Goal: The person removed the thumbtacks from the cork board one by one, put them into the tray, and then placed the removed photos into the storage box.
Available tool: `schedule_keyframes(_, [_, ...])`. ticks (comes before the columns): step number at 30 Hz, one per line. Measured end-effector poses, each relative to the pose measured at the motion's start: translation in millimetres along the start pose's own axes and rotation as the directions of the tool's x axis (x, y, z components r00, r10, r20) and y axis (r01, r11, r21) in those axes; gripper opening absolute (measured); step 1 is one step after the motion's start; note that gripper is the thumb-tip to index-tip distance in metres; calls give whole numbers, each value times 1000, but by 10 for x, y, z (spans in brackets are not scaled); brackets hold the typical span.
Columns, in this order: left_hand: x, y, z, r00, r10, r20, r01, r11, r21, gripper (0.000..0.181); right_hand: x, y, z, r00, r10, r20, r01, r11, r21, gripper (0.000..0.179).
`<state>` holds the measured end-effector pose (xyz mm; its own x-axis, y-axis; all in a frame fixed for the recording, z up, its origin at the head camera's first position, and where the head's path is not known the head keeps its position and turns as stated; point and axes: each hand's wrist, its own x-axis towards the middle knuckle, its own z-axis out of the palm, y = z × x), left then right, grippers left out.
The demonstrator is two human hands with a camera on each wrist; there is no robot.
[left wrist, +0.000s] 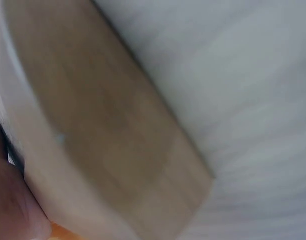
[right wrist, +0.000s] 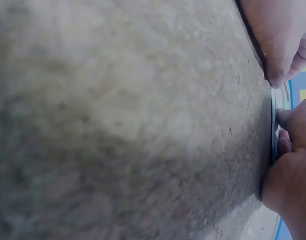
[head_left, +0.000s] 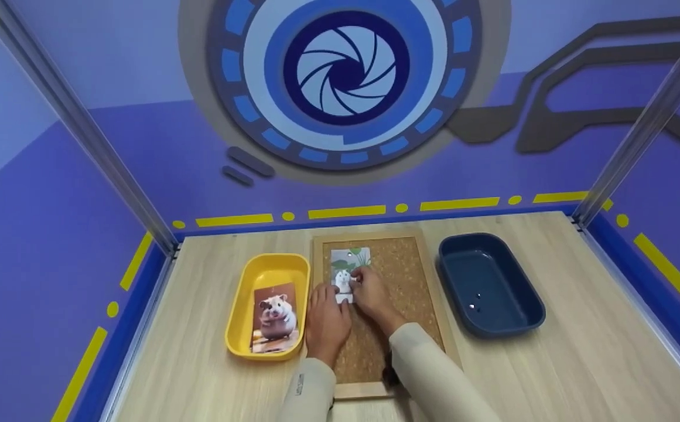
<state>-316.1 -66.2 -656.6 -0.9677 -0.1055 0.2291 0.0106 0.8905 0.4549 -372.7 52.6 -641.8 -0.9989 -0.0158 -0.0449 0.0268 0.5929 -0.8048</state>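
A small card with a white hamster and green leaves [head_left: 343,278] lies on the upper left of a wood-framed corkboard [head_left: 398,275]. A tiny bright pin head [head_left: 349,254] shows near its top edge. My left hand [head_left: 327,322] touches the card's lower left side, its fingers stretched forward. At the right edge, my right hand [head_left: 375,296] pinches with thumb and forefinger; its fingertips hide whether a small pin is there too. Both hands meet the card's thin edge [right wrist: 274,112] in the right wrist view. The left wrist view is mostly the blurred wooden frame [left wrist: 117,130].
A yellow tray [head_left: 235,316] stands close on the left of the board, with a brown hamster picture [head_left: 276,319] in it. On the right is a dark blue tray [head_left: 492,264] containing small shiny pins [head_left: 473,305]. A purple wall [head_left: 164,164] rises behind the table.
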Motion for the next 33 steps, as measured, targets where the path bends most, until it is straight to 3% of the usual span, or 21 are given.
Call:
schedule_keyframes(6, [-2,-10,4,1000,9,2,-9,1000,20,38,63,-14,20,1000,10,-6,-10,1000,8,14])
schedule_keyframes(13, [-8,-20,-1,998,51,-44,-51,999,-9,32,128,-22,50,997,-43,-63,41,998,-43,14])
schedule_keyframes(22, [-17,-32,-5,999,27,-31,-27,1000,-7,33,168,-49,65,999,-15,-30,15,1000,-10,18])
schedule_keyframes(29, [-26,-23,3,997,53,-57,-53,999,-3,34,224,-46,75,1000,-5,-22,5,1000,7,18])
schedule_keyframes(33, [-19,-19,19,998,47,-30,-47,999,10,35,251,-38,73,1000,1,-17,-1,1000,-1,17])
